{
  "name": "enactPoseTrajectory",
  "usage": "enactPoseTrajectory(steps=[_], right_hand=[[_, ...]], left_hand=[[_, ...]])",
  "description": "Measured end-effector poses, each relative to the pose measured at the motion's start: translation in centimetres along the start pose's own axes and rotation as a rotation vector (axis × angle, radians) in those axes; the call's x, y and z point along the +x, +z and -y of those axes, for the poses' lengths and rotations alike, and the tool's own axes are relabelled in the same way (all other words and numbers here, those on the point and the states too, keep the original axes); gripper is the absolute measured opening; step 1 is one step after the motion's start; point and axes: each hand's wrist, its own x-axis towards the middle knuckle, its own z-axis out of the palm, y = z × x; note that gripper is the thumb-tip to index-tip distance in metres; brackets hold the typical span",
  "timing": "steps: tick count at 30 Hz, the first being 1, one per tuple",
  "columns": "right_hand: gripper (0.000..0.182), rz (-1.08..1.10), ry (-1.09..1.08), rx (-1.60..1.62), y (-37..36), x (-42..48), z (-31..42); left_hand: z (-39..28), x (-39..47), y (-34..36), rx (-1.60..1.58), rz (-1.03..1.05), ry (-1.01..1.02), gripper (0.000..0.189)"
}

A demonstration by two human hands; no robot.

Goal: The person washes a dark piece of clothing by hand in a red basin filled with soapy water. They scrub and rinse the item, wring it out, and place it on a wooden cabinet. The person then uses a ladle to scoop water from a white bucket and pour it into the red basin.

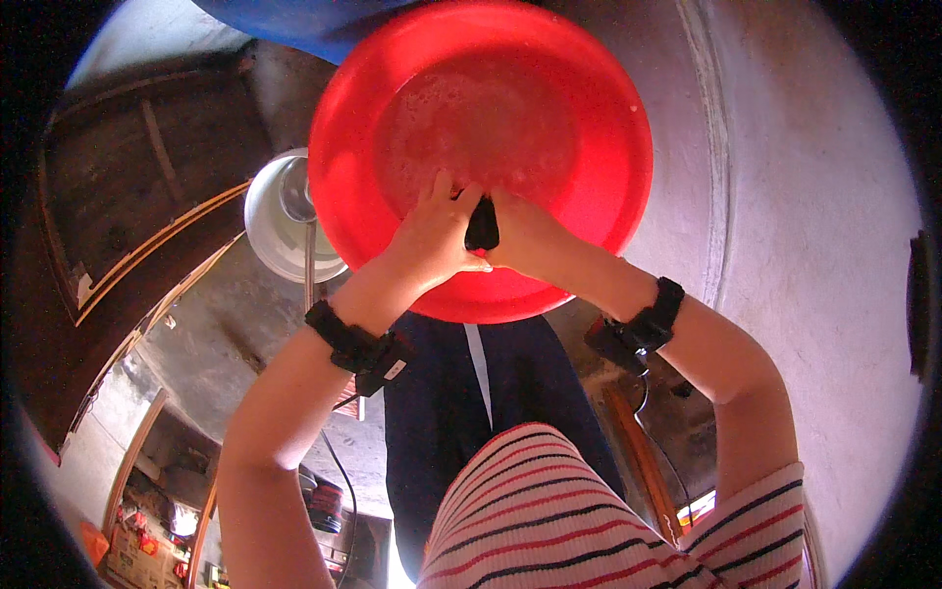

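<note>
A red plastic basin (614, 169) lies before me, with cloudy, slightly foamy water in its bottom. Over its near side my left hand (434, 232) and my right hand (526, 232) meet, fingers bent inward. Between them shows a small black item (482, 224), perhaps cloth, with a touch of red at its lower end. Both hands appear closed around it, and much of it is hidden by the fingers. Each wrist wears a black strap with a small device, the left one (360, 346) and the right one (640, 331).
Left of the basin stands a white bucket (257, 221) holding a dipper, whose long handle (310, 258) sticks out towards me. Something blue (294, 22) lies beyond the basin. A pale wall (809, 184) rises on the right, and dark wooden furniture (147, 184) is on the left.
</note>
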Motion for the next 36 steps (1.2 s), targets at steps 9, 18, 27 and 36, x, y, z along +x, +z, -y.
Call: enactPoseTrajectory(steps=[9,18,27,36], right_hand=[[0.079,0.434,0.116,0.843,-2.1,-1.0,-2.2],[0.047,0.761,0.323,1.202,-1.3,-2.4,-1.9],[0.052,0.447,0.002,0.175,-0.6,0.3,-0.8],[0.054,0.244,0.069,-0.089,1.7,2.5,-1.6]], left_hand=[[-0.4,0.6,-3.1,0.008,0.306,0.073,0.044],[-1.2,0.6,-4.0,0.109,0.227,0.414,0.03],[-0.6,0.6,-2.6,0.053,0.38,-0.002,0.013],[2.3,0.1,0.9,-0.173,0.203,-0.208,0.02]])
